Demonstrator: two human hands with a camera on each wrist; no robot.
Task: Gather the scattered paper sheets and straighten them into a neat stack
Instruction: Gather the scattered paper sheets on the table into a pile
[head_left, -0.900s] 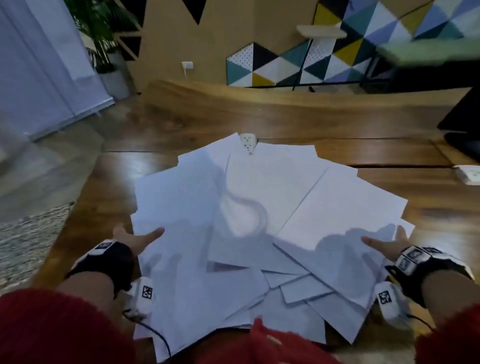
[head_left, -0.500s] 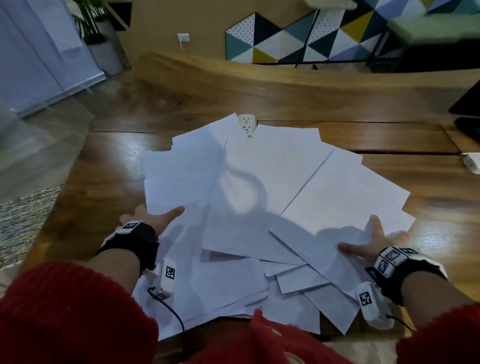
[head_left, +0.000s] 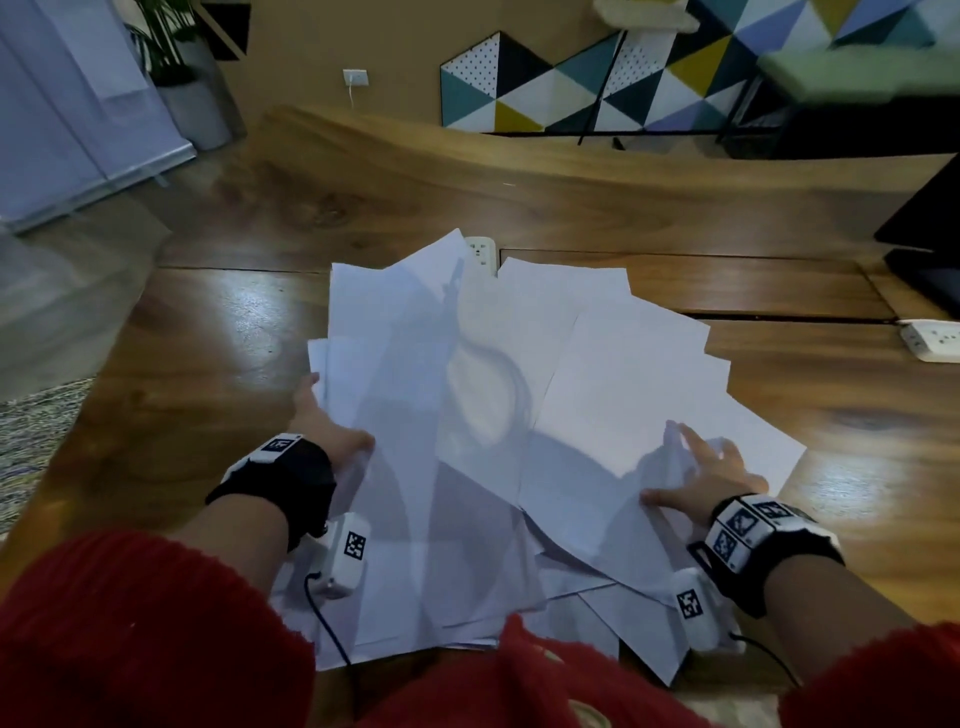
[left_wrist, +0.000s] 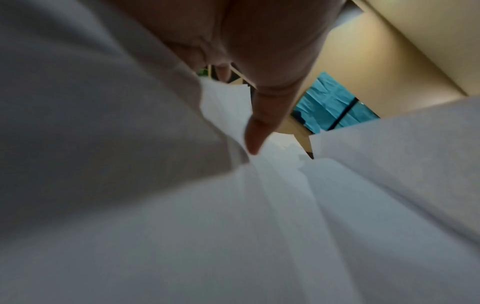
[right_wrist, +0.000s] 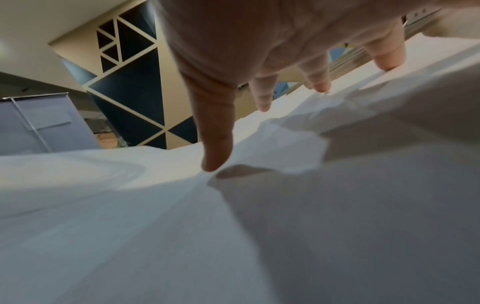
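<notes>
Several white paper sheets (head_left: 493, 415) lie fanned and overlapping on the wooden table (head_left: 208, 364). My left hand (head_left: 324, 431) is at the pile's left edge, its straight fingers along the edge and partly hidden by sheets that rise there. In the left wrist view the straight thumb (left_wrist: 259, 131) touches the paper (left_wrist: 233, 226). My right hand (head_left: 706, 478) rests spread on the pile's right side. In the right wrist view its fingertips (right_wrist: 215, 144) press the paper (right_wrist: 182, 226), which crumples a little under them.
A white power strip (head_left: 480, 249) shows from under the far sheets, and another (head_left: 935, 340) lies at the right edge. A dark monitor (head_left: 924, 234) stands at the far right. Bare wood surrounds the pile left, right and beyond. The near sheets overhang the table's front edge.
Both hands have slid inward and forward, pushing the outer sheets toward the middle. The spread is narrower, and the left sheets have bunched and turned more upright.
</notes>
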